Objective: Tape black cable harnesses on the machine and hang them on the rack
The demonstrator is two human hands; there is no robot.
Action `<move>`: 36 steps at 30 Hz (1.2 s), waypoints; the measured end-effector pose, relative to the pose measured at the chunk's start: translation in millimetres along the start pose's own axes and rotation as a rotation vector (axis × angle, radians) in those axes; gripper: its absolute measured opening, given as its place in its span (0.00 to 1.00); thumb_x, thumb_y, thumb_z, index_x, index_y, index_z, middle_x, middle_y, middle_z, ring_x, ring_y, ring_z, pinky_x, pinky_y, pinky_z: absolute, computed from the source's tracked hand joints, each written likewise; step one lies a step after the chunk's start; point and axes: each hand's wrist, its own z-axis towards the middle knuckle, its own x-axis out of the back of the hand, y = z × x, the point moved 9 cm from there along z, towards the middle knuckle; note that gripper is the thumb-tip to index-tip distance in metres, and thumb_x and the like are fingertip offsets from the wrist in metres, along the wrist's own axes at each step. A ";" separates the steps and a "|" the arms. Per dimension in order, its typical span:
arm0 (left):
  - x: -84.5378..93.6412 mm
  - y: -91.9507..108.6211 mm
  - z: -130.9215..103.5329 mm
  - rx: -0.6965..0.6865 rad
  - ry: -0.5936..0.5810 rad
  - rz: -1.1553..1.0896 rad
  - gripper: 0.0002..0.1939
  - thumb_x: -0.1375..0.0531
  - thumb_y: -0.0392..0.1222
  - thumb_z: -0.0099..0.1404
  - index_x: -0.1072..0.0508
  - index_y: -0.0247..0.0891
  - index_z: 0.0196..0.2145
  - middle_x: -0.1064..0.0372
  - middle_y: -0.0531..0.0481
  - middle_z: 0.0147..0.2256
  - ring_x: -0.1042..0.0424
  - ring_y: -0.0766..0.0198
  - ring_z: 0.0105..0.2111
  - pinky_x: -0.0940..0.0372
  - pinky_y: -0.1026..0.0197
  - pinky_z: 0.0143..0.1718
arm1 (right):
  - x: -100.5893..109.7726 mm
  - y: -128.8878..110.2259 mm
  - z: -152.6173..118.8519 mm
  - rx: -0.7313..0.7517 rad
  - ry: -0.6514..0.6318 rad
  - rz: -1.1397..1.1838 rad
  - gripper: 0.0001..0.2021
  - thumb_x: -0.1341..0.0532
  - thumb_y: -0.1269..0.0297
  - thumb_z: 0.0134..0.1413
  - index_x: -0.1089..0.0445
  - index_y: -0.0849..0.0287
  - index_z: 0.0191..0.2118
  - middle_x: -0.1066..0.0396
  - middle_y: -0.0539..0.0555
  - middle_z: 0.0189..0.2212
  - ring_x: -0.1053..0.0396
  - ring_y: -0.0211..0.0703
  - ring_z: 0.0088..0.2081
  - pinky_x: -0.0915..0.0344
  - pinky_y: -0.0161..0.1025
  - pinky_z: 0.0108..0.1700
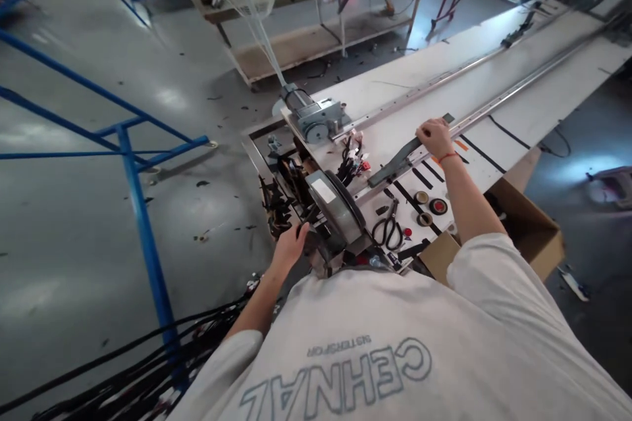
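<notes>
Grey strip (401, 159), in the head view, is running to the right of and beyond the labelled wheel (340, 210), its near end lying close to that wheel and its far end showing past the right hand (434, 137). That hand is wrapping its fingers firmly round the strip towards the far end, a hold that is probably giving control over the whole length; whether the strip is touching the metal rail (523, 82) just beside it, I cannot tell. The left hand (290, 247) is curling its fingers beside a dark part at the left of the wheel, perhaps for steadying, but the view is not showing whether it is pinching anything. Scissors (392, 216) and rolls of tape (432, 208) are lying to the right of the wheel, likely so that they are staying within easy reach of the right hand. Beyond the wheel, a cluster of wires (351, 159) is resting near a motor unit (316, 125), which is sitting at the end of the white table (494, 79), presumably to be leaving the long surface free for the rails.
</notes>
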 end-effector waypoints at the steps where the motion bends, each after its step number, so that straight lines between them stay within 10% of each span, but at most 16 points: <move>1: -5.0 0.2 0.4 -0.003 -0.013 -0.022 0.19 0.53 0.52 0.70 0.30 0.37 0.35 0.27 0.44 0.29 0.27 0.55 0.34 0.38 0.60 0.36 | -6.0 -0.2 6.1 -0.004 -0.003 -0.015 0.20 0.59 0.69 0.67 0.33 0.68 0.49 0.41 0.62 0.54 0.44 0.49 0.57 0.44 0.52 0.55; 4: -12.3 2.2 -0.7 -0.003 0.006 -0.099 0.18 0.51 0.55 0.68 0.31 0.37 0.38 0.27 0.44 0.33 0.26 0.55 0.36 0.35 0.58 0.40 | -28.6 5.7 -8.8 -0.044 -0.027 -0.068 0.12 0.48 0.68 0.62 0.29 0.65 0.42 0.35 0.62 0.49 0.42 0.50 0.53 0.46 0.52 0.56; 9: 27.7 9.2 -13.9 -0.084 0.384 -0.194 0.17 0.47 0.53 0.66 0.32 0.35 0.42 0.30 0.39 0.43 0.30 0.54 0.45 0.34 0.55 0.45 | -59.9 37.2 -119.7 -0.264 -0.245 -0.266 0.07 0.39 0.64 0.52 0.24 0.58 0.34 0.33 0.61 0.47 0.43 0.58 0.51 0.45 0.53 0.51; 16: 88.7 82.0 -34.1 -0.500 0.639 -0.386 0.09 0.47 0.43 0.70 0.34 0.36 0.44 0.35 0.39 0.49 0.33 0.58 0.50 0.35 0.55 0.48 | -69.9 39.1 -166.0 -0.312 -0.241 -0.322 0.14 0.39 0.58 0.55 0.24 0.61 0.41 0.35 0.64 0.50 0.43 0.60 0.50 0.45 0.54 0.52; 23: 74.1 143.3 -59.9 -0.692 0.455 -0.621 0.07 0.48 0.43 0.71 0.35 0.39 0.41 0.35 0.43 0.46 0.33 0.59 0.48 0.34 0.54 0.50 | -61.9 38.7 -193.7 -0.424 -0.015 -0.176 0.15 0.44 0.64 0.55 0.29 0.64 0.46 0.36 0.66 0.46 0.41 0.56 0.49 0.41 0.50 0.53; 28: 52.1 158.9 -67.8 -0.707 0.265 -0.662 0.06 0.48 0.42 0.71 0.33 0.40 0.41 0.34 0.44 0.46 0.33 0.60 0.48 0.36 0.55 0.50 | -55.2 25.1 -204.4 -0.505 0.031 -0.186 0.09 0.45 0.64 0.57 0.29 0.58 0.33 0.31 0.61 0.36 0.38 0.53 0.44 0.41 0.48 0.51; 36: 19.0 181.5 -61.3 -0.627 -0.063 -0.685 0.12 0.47 0.49 0.71 0.31 0.40 0.43 0.32 0.42 0.48 0.31 0.58 0.49 0.34 0.58 0.48 | -62.0 -15.4 -193.7 -0.657 0.039 0.181 0.07 0.43 0.63 0.55 0.32 0.60 0.37 0.28 0.59 0.35 0.31 0.46 0.33 0.34 0.42 0.39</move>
